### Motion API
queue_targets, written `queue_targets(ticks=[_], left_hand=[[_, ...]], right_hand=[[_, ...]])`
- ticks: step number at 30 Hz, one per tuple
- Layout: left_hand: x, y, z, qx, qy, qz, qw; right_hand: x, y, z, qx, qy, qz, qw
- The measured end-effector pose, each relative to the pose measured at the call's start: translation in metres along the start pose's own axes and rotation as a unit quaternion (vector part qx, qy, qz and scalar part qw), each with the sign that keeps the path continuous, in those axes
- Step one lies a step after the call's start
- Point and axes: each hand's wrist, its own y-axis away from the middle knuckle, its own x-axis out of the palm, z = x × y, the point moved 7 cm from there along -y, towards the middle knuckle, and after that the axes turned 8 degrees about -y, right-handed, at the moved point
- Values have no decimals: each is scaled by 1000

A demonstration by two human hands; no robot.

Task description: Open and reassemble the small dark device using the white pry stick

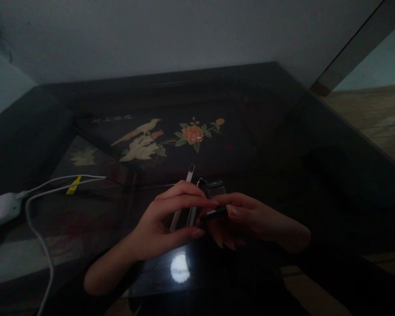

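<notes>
Now black device [213, 214] between both hands.

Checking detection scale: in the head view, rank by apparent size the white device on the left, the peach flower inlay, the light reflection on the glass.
1. white device, cut off by frame edge
2. peach flower inlay and light reflection look alike; unranked.

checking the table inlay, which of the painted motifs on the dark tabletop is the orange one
The rose-like flower with green leaves, right of the pale cream bird. It alone is orange-pink; the bird and the faint leaf motif at left are cream.
</notes>
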Motion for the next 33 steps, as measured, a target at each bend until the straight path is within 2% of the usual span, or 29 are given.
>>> queue_targets(ticks=[6, 10, 14, 17, 23, 29, 33], left_hand=[[8, -1, 1, -12, 58, 67, 996], [12, 0, 1, -8, 87, 76, 993], [16, 0, -2, 17, 107, 75, 991], [16, 1, -5, 40, 100, 63, 992], [12, 3, -7, 66, 57, 22, 996], [7, 1, -17, 129, -24, -22, 991], [6, 0, -21, 147, -45, -33, 988]], right_hand=[[7, 1, -7, 29, -24, 36, 999], [16, 2, -13, 43, -58, 76, 994], [20, 2, -20, 61, -87, 87, 991], [22, 3, -22, 61, -90, 84, 991], [17, 0, -27, 68, -84, 37, 993], [14, -1, -32, 71, -98, 28, 992], [13, -1, -33, 61, -104, 20, 992]])
